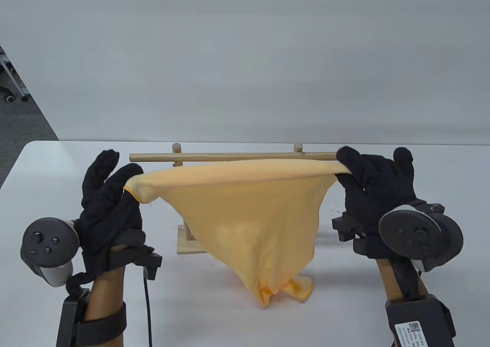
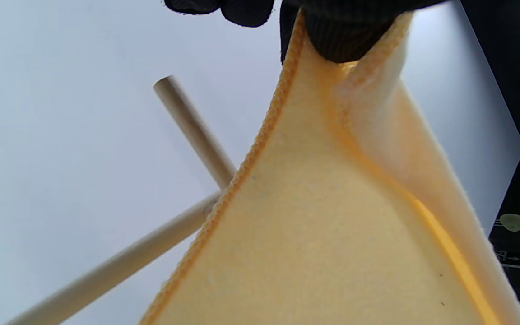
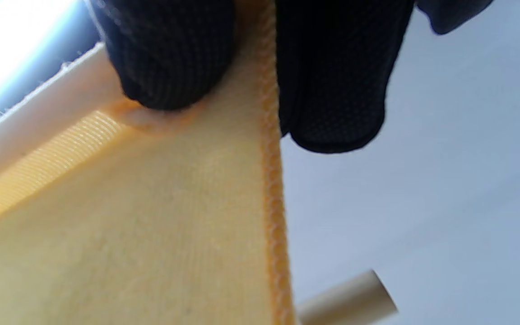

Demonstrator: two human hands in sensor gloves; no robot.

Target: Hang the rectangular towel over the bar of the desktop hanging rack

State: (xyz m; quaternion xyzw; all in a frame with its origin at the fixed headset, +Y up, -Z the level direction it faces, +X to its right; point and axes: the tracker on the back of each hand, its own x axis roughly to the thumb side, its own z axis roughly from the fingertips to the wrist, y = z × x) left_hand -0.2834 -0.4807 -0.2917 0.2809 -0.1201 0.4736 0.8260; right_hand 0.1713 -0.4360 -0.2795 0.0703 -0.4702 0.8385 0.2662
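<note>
Towel (image 1: 245,205) stretched between both hands, top edge taut just in front of the bar (image 1: 229,156), not yet over it. Left hand (image 1: 111,201) at 9 o'clock and right hand (image 1: 373,188) at 3 pinch its corners. Lower end touches table (image 1: 30,178). Draping remains.

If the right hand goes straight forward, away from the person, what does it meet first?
Most likely the wooden bar: the right hand, pinching the towel, sits just before its right end. Depth is unclear, so it may pass above it.
</note>
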